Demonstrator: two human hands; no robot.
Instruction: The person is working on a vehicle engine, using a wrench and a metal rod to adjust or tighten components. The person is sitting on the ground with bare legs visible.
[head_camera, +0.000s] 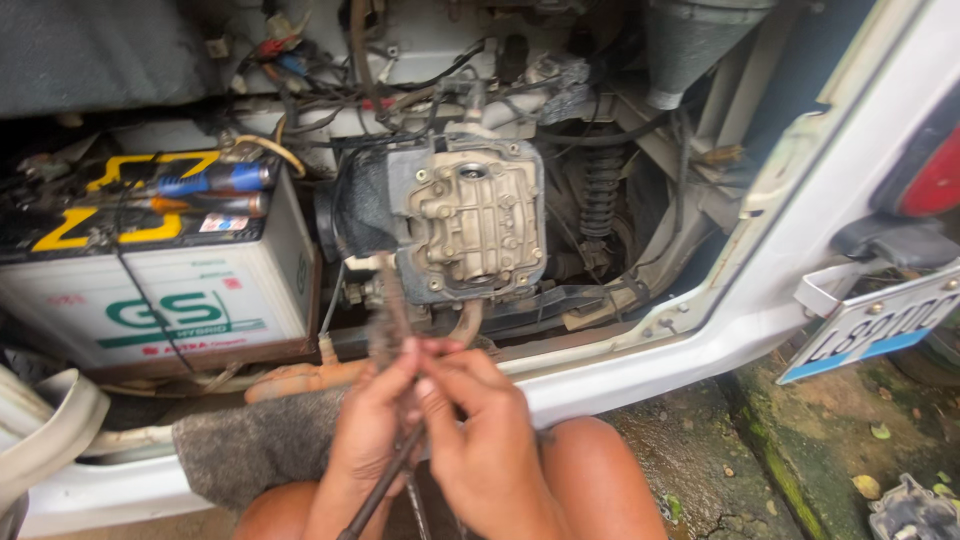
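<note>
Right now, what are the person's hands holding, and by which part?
Both the left hand and right hand pinch a thin dark rod near its upper end.

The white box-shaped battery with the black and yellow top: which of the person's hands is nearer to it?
Left. The left hand lies below and right of the white box-shaped battery; the right hand lies farther right. Both grip a thin dark rod.

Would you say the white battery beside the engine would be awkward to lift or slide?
Probably heavy for its size: the battery is a bulky, rigid block. It sits snug in a tray, so sliding looks unlikely. The screwdrivers lying on top would likely roll off if it tilts.
</note>
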